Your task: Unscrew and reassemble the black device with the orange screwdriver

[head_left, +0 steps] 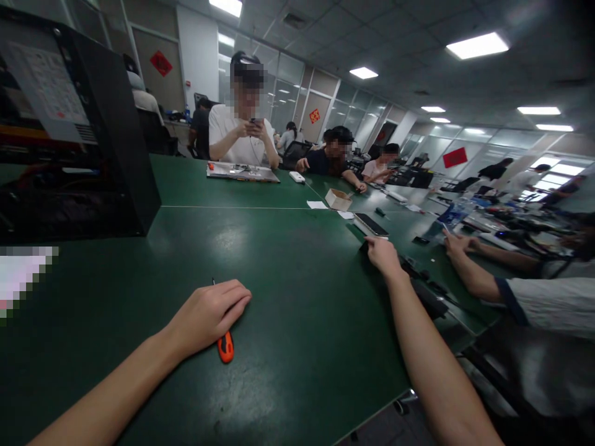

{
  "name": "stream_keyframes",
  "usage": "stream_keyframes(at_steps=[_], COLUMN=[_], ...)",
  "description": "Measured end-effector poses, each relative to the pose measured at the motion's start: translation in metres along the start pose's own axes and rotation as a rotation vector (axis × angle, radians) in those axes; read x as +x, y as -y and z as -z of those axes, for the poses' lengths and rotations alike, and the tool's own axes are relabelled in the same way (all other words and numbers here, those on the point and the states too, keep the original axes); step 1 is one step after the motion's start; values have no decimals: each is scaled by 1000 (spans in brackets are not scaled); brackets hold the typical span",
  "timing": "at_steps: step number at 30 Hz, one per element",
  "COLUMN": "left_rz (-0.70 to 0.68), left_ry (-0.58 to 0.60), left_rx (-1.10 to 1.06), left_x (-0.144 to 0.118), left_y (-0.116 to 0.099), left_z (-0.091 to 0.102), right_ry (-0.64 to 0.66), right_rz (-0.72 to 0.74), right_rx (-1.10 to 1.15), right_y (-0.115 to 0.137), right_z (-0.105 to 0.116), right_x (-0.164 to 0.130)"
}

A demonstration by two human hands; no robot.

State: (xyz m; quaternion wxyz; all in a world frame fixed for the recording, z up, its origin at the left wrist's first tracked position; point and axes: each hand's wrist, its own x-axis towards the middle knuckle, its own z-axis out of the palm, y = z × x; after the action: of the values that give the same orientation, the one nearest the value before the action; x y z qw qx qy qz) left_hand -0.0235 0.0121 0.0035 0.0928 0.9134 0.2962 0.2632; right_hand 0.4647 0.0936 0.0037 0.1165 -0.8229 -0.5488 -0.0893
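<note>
My left hand lies on the green table, fingers curled over an orange-handled screwdriver whose handle end sticks out below the palm. My right hand reaches far out to the right edge of the table, fingers bent onto a small dark object that is mostly hidden. A dark phone-like slab lies just beyond that hand.
A black cabinet stands at the left. A small cardboard box and paper slips lie mid-table. A person opposite holds a phone behind a flat tray. A co-worker's arm rests at the right, among dark parts.
</note>
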Motion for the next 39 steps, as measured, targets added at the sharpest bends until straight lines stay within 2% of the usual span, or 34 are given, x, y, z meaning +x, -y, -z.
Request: stream_keyframes(at_steps=[6, 14, 21, 31, 33, 36, 39], left_rz=[-23, -43, -51, -12, 22, 56, 29], left_ry=[17, -15, 7, 64, 46, 33, 62], left_rx=[1, -12, -9, -17, -62, -113, -131], left_x=[1, 0, -1, 1, -1, -4, -5], left_y=[0, 8, 11, 1, 3, 6, 6], left_z=[0, -4, -7, 1, 3, 5, 6], right_ry=[13, 34, 63, 31, -4, -134, -295], right_rz=[-12, -48, -27, -49, -36, -30, -38], right_rx=[4, 14, 39, 97, 119, 153, 185], right_y=[-4, -9, -7, -2, 3, 6, -10], right_z=[-9, -9, -9, -13, -10, 6, 30], right_x=[6, 11, 17, -1, -5, -18, -44])
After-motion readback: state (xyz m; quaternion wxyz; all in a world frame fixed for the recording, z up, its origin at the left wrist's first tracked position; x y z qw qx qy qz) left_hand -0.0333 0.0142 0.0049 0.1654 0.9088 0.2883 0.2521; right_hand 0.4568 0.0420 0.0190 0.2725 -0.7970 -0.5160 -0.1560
